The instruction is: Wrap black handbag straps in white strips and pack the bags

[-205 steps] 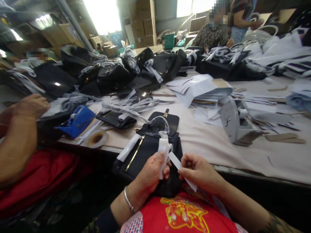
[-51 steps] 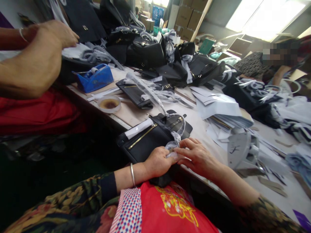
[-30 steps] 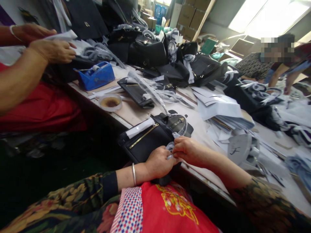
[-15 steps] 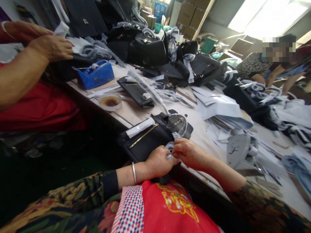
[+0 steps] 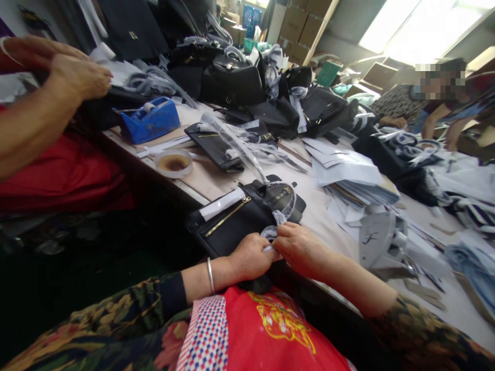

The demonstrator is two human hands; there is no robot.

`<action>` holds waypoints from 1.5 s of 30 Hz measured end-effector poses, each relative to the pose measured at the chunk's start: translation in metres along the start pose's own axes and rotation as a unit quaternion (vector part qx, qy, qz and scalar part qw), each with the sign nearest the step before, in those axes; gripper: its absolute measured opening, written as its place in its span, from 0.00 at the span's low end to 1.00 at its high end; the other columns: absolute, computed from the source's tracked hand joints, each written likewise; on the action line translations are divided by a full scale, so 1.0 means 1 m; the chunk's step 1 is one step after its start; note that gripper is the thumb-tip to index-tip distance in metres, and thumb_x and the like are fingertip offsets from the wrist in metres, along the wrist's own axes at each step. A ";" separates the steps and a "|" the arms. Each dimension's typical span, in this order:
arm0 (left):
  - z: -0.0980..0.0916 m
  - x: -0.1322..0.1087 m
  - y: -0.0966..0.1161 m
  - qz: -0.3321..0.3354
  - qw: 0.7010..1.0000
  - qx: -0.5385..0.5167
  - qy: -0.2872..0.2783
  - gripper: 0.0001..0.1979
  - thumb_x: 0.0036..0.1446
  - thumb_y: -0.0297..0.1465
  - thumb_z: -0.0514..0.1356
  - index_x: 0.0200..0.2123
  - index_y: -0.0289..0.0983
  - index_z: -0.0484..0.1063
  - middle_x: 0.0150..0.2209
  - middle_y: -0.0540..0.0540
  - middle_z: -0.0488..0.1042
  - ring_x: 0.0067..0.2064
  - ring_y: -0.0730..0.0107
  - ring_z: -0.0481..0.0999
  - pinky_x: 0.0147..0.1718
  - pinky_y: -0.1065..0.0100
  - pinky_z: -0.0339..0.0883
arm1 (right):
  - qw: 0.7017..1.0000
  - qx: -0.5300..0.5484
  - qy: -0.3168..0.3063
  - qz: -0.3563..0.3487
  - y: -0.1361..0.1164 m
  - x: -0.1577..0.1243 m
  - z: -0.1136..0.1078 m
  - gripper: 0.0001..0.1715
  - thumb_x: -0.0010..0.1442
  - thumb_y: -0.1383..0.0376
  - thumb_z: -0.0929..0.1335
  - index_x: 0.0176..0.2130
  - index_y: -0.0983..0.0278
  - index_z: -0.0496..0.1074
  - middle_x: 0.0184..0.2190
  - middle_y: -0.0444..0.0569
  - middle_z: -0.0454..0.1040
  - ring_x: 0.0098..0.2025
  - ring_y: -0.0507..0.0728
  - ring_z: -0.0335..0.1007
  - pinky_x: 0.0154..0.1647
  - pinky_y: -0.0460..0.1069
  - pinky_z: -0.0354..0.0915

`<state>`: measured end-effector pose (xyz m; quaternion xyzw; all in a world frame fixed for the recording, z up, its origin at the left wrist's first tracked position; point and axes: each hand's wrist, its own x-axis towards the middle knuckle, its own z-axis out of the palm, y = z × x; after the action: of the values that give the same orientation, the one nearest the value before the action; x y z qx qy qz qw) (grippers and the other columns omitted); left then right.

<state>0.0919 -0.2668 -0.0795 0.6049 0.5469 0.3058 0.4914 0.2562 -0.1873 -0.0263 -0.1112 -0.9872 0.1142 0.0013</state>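
A black leather bag with a gold zipper lies at the table's front edge, partly hanging over it. White paper covers a strip along its far left edge. My left hand, with a bangle on the wrist, is closed at the bag's near right side on a strap wrapped in whitish film. My right hand pinches the same wrapped strap, its fingertips close against the left ones. What lies between the fingertips is mostly hidden. Beyond the hands, a wrapped handle loop rises from the bag.
A blue tape dispenser, a roll of clear tape and another black bag lie to the left. Stacked papers and a white tape dispenser are on the right. A co-worker's hands work at the left.
My right hand has shifted slightly, its fingers closing nearer the left hand on the strap. The bag stays in place. The co-worker's hands at left have moved a little left.
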 end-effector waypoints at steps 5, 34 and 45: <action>-0.004 0.000 0.003 -0.012 1.000 -0.008 -0.024 0.19 0.59 0.42 0.58 0.25 0.33 0.75 0.22 0.51 0.69 0.26 0.73 0.66 0.24 0.71 0.56 | 0.998 -0.056 -0.008 0.012 -0.004 -0.004 0.000 0.05 0.56 0.73 0.67 0.30 0.64 0.71 0.31 0.51 0.69 0.34 0.59 0.61 0.37 0.54 0.58; -0.017 -0.003 0.011 -0.143 0.961 -0.221 -0.080 0.19 0.49 0.47 0.59 0.24 0.36 0.67 0.19 0.52 0.65 0.17 0.77 0.60 0.15 0.73 0.51 | 0.982 -0.090 0.163 0.013 -0.019 -0.034 0.019 0.11 0.71 0.69 0.62 0.47 0.67 0.72 0.31 0.50 0.71 0.31 0.57 0.58 0.33 0.54 0.55; -0.006 -0.005 0.013 -0.128 0.981 -0.143 -0.027 0.16 0.56 0.44 0.56 0.28 0.36 0.68 0.21 0.53 0.64 0.20 0.76 0.60 0.17 0.72 0.51 | 0.893 0.155 0.357 0.227 -0.044 -0.039 0.042 0.11 0.65 0.70 0.68 0.48 0.61 0.74 0.38 0.50 0.75 0.39 0.56 0.72 0.41 0.51 0.71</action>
<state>0.0898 -0.2686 -0.0648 0.4611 0.5574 0.2990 0.6223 0.2838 -0.2469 -0.0567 -0.3635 -0.8380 0.2156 0.3452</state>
